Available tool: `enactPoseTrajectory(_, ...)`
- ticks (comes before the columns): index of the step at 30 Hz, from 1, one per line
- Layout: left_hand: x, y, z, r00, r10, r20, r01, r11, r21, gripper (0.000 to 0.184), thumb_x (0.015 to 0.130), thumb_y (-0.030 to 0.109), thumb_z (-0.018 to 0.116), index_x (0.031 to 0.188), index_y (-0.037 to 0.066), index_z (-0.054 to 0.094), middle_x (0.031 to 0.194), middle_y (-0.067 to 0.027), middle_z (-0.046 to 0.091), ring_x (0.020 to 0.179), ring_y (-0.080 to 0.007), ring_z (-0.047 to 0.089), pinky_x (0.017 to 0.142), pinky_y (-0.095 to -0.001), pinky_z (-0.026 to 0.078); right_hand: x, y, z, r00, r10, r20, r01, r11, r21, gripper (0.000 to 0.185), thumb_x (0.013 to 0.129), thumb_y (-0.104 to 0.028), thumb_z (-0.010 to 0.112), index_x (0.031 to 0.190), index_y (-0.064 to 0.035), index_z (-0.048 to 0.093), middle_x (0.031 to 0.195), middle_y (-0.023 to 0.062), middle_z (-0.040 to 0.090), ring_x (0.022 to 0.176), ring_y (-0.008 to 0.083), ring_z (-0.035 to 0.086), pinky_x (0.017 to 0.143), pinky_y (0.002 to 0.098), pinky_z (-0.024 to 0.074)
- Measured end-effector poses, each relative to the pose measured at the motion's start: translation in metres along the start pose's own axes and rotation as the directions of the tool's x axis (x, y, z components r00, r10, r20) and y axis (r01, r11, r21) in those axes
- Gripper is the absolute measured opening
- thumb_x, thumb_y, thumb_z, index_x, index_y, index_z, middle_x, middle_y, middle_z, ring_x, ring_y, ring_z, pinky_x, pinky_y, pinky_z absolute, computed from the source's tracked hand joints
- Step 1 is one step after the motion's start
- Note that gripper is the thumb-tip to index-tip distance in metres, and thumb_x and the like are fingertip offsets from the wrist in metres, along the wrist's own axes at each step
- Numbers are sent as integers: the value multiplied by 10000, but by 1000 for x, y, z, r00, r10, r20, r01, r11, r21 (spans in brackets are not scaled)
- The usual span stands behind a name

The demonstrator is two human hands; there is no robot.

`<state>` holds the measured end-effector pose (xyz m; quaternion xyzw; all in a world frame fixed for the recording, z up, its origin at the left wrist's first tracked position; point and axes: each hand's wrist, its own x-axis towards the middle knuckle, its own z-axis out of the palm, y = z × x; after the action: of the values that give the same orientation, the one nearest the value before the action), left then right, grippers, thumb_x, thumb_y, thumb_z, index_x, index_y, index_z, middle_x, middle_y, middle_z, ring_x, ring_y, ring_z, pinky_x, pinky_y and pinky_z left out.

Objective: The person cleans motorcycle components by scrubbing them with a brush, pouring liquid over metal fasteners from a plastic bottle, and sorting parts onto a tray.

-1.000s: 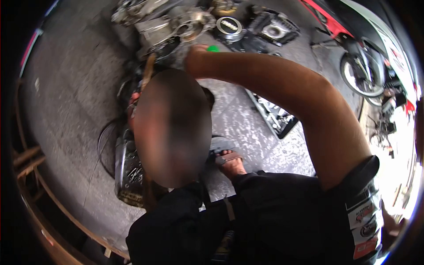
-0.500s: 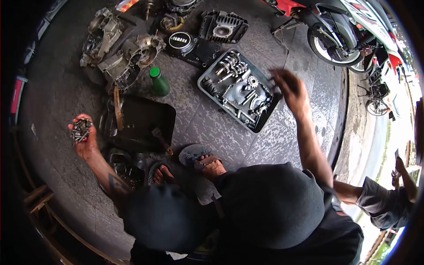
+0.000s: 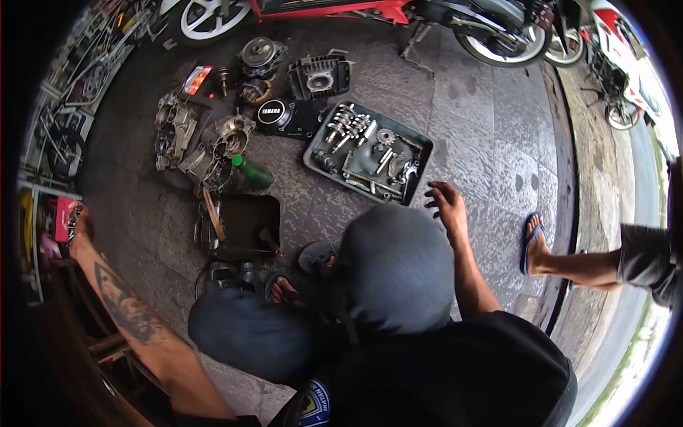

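At the far left, my left hand (image 3: pixel 82 231) is raised with small metal bolts (image 3: pixel 73 219) held in its curled fingers. My right hand (image 3: pixel 449 206) is held with fingers apart and nothing in it, just beyond the lower right corner of a parts tray (image 3: pixel 307 158). Gears on shafts (image 3: pixel 348 123), a sprocket (image 3: pixel 385 136) and wrenches lie in that tray. Left of it, a green bottle (image 3: pixel 254 173) stands between the tray and the engine casings (image 3: pixel 228 135). A dark basin (image 3: pixel 249 213) with a wooden-handled tool (image 3: pixel 213 213) across its edge sits nearer my feet.
A black YAMAHA cover (image 3: pixel 292 117), a finned cylinder part (image 3: pixel 320 77) and a round clutch part (image 3: pixel 260 54) lie at the back. Motorcycles (image 3: pixel 498 35) stand beyond. On the right is another person's leg (image 3: pixel 576 267). A wooden bench (image 3: pixel 107 345) is at lower left.
The view has turned and shifted. My left hand, with the bolts, has moved outward to the far left. My right hand is now lower, near the tray's corner. Another person's leg has come into closer view.
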<state>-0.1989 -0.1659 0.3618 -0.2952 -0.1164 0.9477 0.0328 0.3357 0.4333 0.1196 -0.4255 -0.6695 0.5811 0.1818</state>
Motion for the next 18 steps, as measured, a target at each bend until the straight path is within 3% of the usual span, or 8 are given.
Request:
enactPoseTrajectory(6, -26, 19, 53, 958, 197, 208, -190, 980, -54, 82, 724, 145, 465, 653, 131, 503, 587, -28, 381, 598, -216, 413, 553, -431, 322, 6, 28, 8, 998, 51, -37, -47, 995, 90, 226, 883, -141, 501, 1067, -51, 596, 896, 89, 670, 655, 151, 653, 461, 243, 468)
enactPoseTrajectory(7, -29, 25, 55, 957, 204, 207, -184, 977, -112, 77, 722, 132, 458, 655, 136, 496, 621, -40, 397, 614, -223, 413, 549, -426, 313, 7, 37, 9, 998, 55, -42, -51, 994, 97, 228, 879, -137, 499, 1066, -52, 598, 886, 88, 670, 649, 151, 653, 459, 245, 471)
enactPoseTrajectory(8, -30, 40, 56, 972, 111, 207, -98, 992, -76, 63, 714, 155, 475, 653, 147, 490, 639, -47, 396, 633, -216, 416, 549, -430, 314, 6, 42, 10, 996, 86, -32, -82, 991, 110, 239, 882, -154, 503, 1082, -56, 590, 888, 84, 660, 652, 149, 643, 466, 242, 461)
enactPoseTrajectory(9, -29, 52, 56, 979, 145, 140, -149, 989, 20, 73, 706, 171, 489, 639, 155, 465, 635, -40, 376, 640, -209, 418, 560, -433, 315, 5, 47, 10, 994, 111, -16, -109, 986, 123, 252, 884, -172, 506, 1098, -60, 581, 890, 80, 649, 654, 147, 633, 474, 240, 451)
enactPoseTrajectory(11, -42, 43, 13, 898, 266, 349, -260, 963, -65, 31, 699, 173, 498, 686, 145, 494, 677, -41, 399, 699, -205, 446, 612, -443, 347, 4, 69, 13, 991, 121, -57, -115, 989, 92, 245, 884, -168, 507, 1083, -56, 596, 865, 84, 658, 636, 147, 640, 464, 242, 454)
enactPoseTrajectory(13, -33, 69, -34, 895, 26, 445, -58, 997, 59, 68, 702, 158, 492, 756, 132, 524, 714, -43, 422, 731, -207, 468, 668, -427, 379, 5, 89, 16, 991, 87, -101, -91, 995, -42, 221, 859, -157, 527, 1022, -43, 624, 870, 121, 675, 662, 180, 669, 515, 269, 502)
enactPoseTrajectory(16, -38, 52, -121, 963, -18, 268, 22, 1000, -9, 105, 739, 163, 522, 750, 76, 579, 736, -104, 531, 767, -254, 535, 696, -464, 424, 8, 111, 19, 982, -21, -190, -17, 980, -197, 176, 833, -155, 576, 963, -53, 637, 866, 120, 673, 695, 231, 669, 607, 307, 510)
enactPoseTrajectory(18, -39, 15, -182, 976, 67, 208, -54, 996, -64, 126, 752, 166, 527, 761, 56, 588, 747, -109, 547, 781, -267, 549, 702, -461, 437, 13, 115, 19, 956, -177, -235, 88, 934, -348, 128, 809, -151, 609, 909, -77, 642, 846, 108, 655, 706, 268, 651, 638, 338, 500)
